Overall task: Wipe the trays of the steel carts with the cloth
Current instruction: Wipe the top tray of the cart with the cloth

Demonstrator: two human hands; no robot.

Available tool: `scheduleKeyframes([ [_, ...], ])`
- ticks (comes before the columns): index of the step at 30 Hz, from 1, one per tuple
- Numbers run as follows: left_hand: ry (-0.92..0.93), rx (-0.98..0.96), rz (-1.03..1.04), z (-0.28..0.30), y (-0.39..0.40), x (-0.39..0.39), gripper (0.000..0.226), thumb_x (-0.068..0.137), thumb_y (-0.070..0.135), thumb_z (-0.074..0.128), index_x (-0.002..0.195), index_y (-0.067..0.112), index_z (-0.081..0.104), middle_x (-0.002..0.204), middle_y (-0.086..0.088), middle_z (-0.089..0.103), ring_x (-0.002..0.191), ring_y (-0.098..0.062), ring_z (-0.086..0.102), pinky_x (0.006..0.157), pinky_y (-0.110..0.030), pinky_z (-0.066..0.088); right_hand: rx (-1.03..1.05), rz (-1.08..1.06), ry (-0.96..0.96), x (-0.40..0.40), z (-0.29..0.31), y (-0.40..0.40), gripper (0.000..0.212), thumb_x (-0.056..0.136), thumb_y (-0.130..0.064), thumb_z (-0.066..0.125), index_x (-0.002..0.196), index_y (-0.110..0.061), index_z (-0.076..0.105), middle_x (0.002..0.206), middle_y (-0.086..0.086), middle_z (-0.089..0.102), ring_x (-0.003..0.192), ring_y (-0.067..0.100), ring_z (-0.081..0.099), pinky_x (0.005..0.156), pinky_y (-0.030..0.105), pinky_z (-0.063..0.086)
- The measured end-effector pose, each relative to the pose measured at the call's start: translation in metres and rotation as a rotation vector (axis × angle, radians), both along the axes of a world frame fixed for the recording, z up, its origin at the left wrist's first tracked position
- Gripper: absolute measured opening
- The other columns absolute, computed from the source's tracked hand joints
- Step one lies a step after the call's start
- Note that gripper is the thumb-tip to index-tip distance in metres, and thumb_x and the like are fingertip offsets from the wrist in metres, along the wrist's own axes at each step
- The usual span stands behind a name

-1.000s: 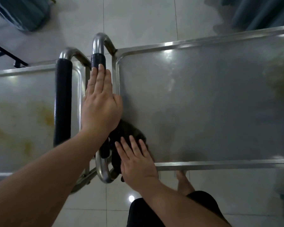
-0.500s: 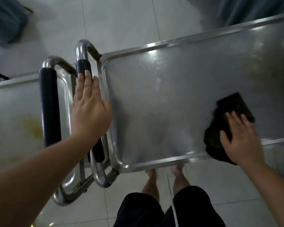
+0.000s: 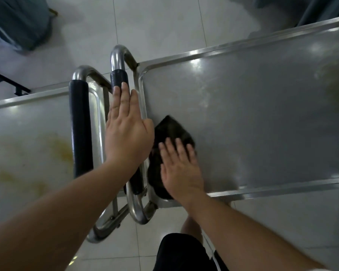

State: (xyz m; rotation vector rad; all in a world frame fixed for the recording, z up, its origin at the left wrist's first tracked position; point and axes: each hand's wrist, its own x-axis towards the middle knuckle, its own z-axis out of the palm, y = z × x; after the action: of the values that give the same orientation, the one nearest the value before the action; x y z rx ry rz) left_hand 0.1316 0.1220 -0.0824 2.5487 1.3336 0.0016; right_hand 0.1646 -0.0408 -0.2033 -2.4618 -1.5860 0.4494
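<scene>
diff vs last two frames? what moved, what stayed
The right hand, flat on the dark crumpled cloth, swept it out to the right steel tray's near right edge, then back to its left end. Left hand stayed flat on the black-padded cart handle.

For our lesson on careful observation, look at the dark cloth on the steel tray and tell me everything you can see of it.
The cloth is dark, almost black, soft and crumpled into an uneven bunch with one corner pointing away from the person. It lies on the right cart's tray, in the near corner beside the handle. The right hand presses flat on it with straight fingers, hiding its near half. The left hand rests on the handle next to it.
</scene>
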Motion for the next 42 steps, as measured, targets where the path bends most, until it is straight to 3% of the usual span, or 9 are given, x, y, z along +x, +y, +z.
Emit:
scheduleKeyframes([
  [5, -0.005, 0.009, 0.001, 0.0, -0.001, 0.0, 0.075, 0.099, 0.034, 0.028, 0.17, 0.012, 0.013, 0.178, 0.0, -0.004, 0.161, -0.009, -0.016, 0.127, -0.029, -0.011, 0.093, 0.469, 0.108, -0.027, 0.001, 0.024, 0.053, 0.1, -0.036, 0.052, 0.146, -0.011, 0.057, 0.157, 0.006, 0.051, 0.153, 0.031, 0.03, 0.126, 0.055, 0.021],
  [9, -0.004, -0.002, -0.017, 0.0, -0.003, 0.0, 0.074, 0.1, 0.032, 0.03, 0.169, 0.011, 0.013, 0.178, -0.002, -0.005, 0.161, -0.01, -0.016, 0.129, -0.032, -0.01, 0.143, 0.46, 0.051, 0.01, -0.004, 0.008, 0.054, 0.104, -0.041, 0.051, 0.155, -0.024, 0.047, 0.161, -0.003, 0.046, 0.154, 0.024, 0.032, 0.127, 0.049, 0.022],
  [16, 0.002, -0.034, -0.016, 0.002, -0.001, -0.001, 0.073, 0.103, 0.032, 0.032, 0.17, 0.016, 0.008, 0.178, 0.004, -0.012, 0.159, -0.006, -0.022, 0.128, -0.033, -0.01, -0.026, -0.106, -0.103, 0.216, -0.004, -0.063, 0.058, 0.105, -0.039, 0.038, 0.159, -0.016, 0.041, 0.162, 0.009, 0.044, 0.149, 0.036, 0.039, 0.123, 0.056, 0.028],
  [19, -0.003, -0.037, -0.013, 0.003, -0.002, -0.001, 0.074, 0.102, 0.034, 0.031, 0.17, 0.016, 0.009, 0.178, 0.003, -0.011, 0.159, -0.006, -0.022, 0.128, -0.034, -0.009, -0.171, -0.466, -0.118, 0.303, 0.004, -0.092, 0.071, 0.101, -0.045, 0.024, 0.163, -0.011, 0.028, 0.168, 0.016, 0.031, 0.153, 0.043, 0.027, 0.124, 0.06, 0.021],
  [25, -0.008, -0.024, -0.009, 0.001, 0.001, -0.002, 0.074, 0.101, 0.036, 0.029, 0.17, 0.015, 0.011, 0.178, 0.002, -0.009, 0.159, -0.006, -0.021, 0.128, -0.033, -0.009, -0.303, -0.661, -0.158, 0.314, 0.013, -0.058, 0.077, 0.095, -0.049, 0.016, 0.166, -0.018, 0.018, 0.171, 0.014, 0.021, 0.155, 0.041, 0.019, 0.125, 0.063, 0.013],
  [30, -0.019, -0.021, 0.001, -0.002, 0.002, -0.003, 0.073, 0.102, 0.035, 0.029, 0.17, 0.015, 0.011, 0.178, 0.004, -0.008, 0.159, -0.004, -0.022, 0.128, -0.033, -0.009, -0.234, -0.356, -0.177, 0.191, 0.01, 0.009, 0.073, 0.102, -0.05, 0.025, 0.165, -0.014, 0.022, 0.17, 0.018, 0.024, 0.155, 0.041, 0.023, 0.125, 0.063, 0.011],
  [35, -0.014, -0.006, -0.007, 0.0, 0.0, -0.002, 0.07, 0.106, 0.034, 0.03, 0.17, 0.013, 0.01, 0.178, 0.001, -0.008, 0.16, -0.007, -0.019, 0.13, -0.034, -0.009, -0.134, 0.208, -0.07, 0.045, 0.008, 0.085, 0.074, 0.107, -0.051, 0.028, 0.167, -0.016, 0.006, 0.175, 0.011, 0.009, 0.161, 0.03, 0.001, 0.126, 0.058, -0.001],
  [38, -0.022, -0.002, 0.005, 0.001, -0.001, -0.001, 0.067, 0.108, 0.035, 0.027, 0.17, 0.015, 0.01, 0.178, 0.002, -0.009, 0.16, -0.006, -0.019, 0.127, -0.029, -0.012, -0.121, 0.3, -0.057, 0.03, 0.01, 0.102, 0.083, 0.106, -0.056, 0.032, 0.166, -0.013, -0.007, 0.175, 0.012, -0.005, 0.161, 0.028, -0.01, 0.127, 0.055, -0.001],
  [42, -0.032, -0.01, 0.0, -0.001, -0.001, -0.001, 0.069, 0.107, 0.032, 0.032, 0.17, 0.016, 0.01, 0.178, 0.003, -0.009, 0.159, -0.003, -0.021, 0.127, -0.029, -0.012, -0.07, 0.414, -0.077, 0.067, 0.005, 0.09, 0.068, 0.11, -0.05, 0.021, 0.167, -0.02, -0.001, 0.175, 0.004, 0.004, 0.161, 0.024, 0.0, 0.129, 0.051, 0.001],
])
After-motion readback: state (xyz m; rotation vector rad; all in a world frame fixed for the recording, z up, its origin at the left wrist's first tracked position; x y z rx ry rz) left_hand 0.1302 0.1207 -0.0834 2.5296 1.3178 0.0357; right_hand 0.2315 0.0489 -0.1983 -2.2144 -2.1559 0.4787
